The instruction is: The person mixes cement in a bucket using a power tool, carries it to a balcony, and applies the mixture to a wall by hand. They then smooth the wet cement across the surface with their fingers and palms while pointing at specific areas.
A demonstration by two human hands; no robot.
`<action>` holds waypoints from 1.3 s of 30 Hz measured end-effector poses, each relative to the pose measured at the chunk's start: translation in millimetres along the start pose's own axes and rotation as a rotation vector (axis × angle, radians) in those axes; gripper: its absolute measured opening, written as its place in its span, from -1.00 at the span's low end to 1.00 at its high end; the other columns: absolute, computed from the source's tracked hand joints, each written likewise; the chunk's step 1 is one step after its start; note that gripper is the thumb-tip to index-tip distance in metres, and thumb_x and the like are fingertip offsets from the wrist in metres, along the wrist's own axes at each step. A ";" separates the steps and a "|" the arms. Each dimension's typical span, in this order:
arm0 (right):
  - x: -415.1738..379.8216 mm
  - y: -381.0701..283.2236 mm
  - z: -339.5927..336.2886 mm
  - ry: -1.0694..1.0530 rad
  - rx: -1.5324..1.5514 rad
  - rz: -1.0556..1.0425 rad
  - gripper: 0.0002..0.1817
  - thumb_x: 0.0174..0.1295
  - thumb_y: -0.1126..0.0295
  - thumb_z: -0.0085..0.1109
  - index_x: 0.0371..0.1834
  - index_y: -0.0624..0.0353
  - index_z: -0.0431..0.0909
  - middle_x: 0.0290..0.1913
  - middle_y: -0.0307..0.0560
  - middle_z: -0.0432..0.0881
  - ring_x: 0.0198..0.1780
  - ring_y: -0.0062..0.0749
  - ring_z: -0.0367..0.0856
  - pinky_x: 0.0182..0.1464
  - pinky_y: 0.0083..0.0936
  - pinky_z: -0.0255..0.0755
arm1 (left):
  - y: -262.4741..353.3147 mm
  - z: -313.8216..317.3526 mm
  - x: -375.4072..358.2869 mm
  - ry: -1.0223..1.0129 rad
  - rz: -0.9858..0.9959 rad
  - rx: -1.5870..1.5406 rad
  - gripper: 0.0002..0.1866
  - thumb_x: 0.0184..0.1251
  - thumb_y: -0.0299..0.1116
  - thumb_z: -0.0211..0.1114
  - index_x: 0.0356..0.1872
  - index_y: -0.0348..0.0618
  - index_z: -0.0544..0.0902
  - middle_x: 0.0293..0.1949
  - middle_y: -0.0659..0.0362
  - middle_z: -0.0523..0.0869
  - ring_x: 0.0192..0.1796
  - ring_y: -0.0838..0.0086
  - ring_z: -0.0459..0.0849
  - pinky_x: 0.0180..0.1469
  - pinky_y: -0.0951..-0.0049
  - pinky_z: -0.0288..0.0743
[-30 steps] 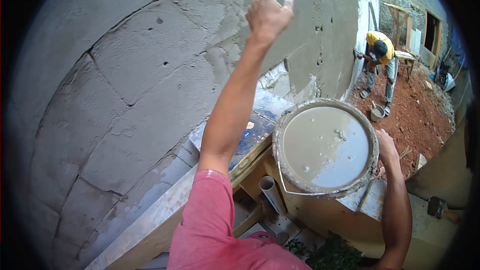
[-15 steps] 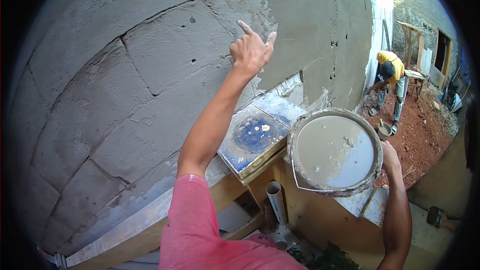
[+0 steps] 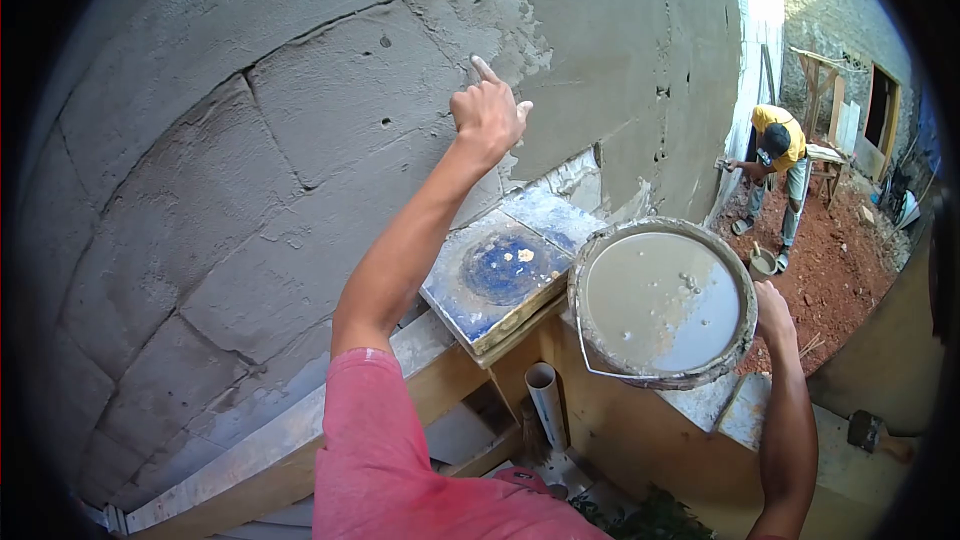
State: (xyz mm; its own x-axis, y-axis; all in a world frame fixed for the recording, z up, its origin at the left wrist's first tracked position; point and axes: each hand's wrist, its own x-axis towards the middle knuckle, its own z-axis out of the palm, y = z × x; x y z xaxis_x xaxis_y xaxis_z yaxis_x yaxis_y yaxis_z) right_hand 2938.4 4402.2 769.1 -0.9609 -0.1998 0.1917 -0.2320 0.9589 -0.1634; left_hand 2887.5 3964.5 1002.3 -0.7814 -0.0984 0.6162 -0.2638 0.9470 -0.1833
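My left hand [image 3: 488, 115] is raised at the rough grey wall [image 3: 330, 110]. Its index finger and thumb stick out, the others are curled, and nothing shows in it. Beside the darker, smoother plaster [image 3: 620, 60], its fingertip touches or nearly touches the surface. My right hand [image 3: 773, 312] grips the right side of a bucket [image 3: 690, 377], with the fingertips partly hidden. Thin grey cement slurry [image 3: 650, 290] with a few bubbles fills the bucket nearly to its crusted rim. A wire handle [image 3: 598, 372] hangs down on the left.
Stacked blue-stained tiles [image 3: 480, 315] lie left of the bucket on a wooden support. Below stands a white pipe [image 3: 545, 400]. A brush [image 3: 868, 432] lies at lower right. Down on red soil [image 3: 850, 270], a person in yellow [image 3: 785, 140] bends near a small bucket [image 3: 763, 262].
My left hand has shifted slightly left and down along the wall. The view has moved a little. The person in yellow has raised an arm to the wall.
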 end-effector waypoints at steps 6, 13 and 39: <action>-2.5 -9.0 -4.6 -0.009 -0.002 0.028 -0.80 0.03 0.42 0.22 -0.32 0.32 0.61 -0.25 0.33 0.63 -0.11 0.25 0.59 -0.03 0.01 0.51 | -20.4 14.4 -12.6 0.042 0.041 0.020 0.04 0.21 0.23 0.24 0.33 -0.66 0.17 -0.34 -0.01 0.77 -0.36 0.29 0.78 -0.39 0.26 0.61; -9.8 -21.5 -17.1 0.043 -0.008 0.015 -0.80 0.09 0.39 0.18 -0.36 0.33 0.63 -0.34 0.29 0.65 -0.20 0.17 0.66 -0.13 -0.06 0.57 | -12.4 -2.1 -22.3 -0.049 0.207 -0.098 -0.46 0.24 0.01 0.29 -0.01 -0.31 0.68 -0.30 -0.03 0.77 -0.24 0.19 0.77 -0.24 0.20 0.60; -7.4 -17.9 -16.5 0.007 0.024 0.038 -0.78 0.11 0.32 0.21 -0.33 0.28 0.65 -0.35 0.29 0.65 -0.23 0.15 0.67 -0.14 -0.07 0.57 | 67.9 33.1 -71.3 -0.248 0.982 -0.617 -0.40 0.00 -0.69 0.03 0.07 0.07 0.71 0.00 0.00 0.53 0.11 0.16 0.43 0.18 0.24 0.31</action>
State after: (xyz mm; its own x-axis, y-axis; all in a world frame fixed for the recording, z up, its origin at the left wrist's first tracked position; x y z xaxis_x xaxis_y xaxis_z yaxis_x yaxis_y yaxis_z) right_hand 2952.2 4389.9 786.6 -0.9680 -0.1615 0.1921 -0.1988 0.9607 -0.1939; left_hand 2906.6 4025.7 920.5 -0.6030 0.7607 0.2400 0.7744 0.6305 -0.0528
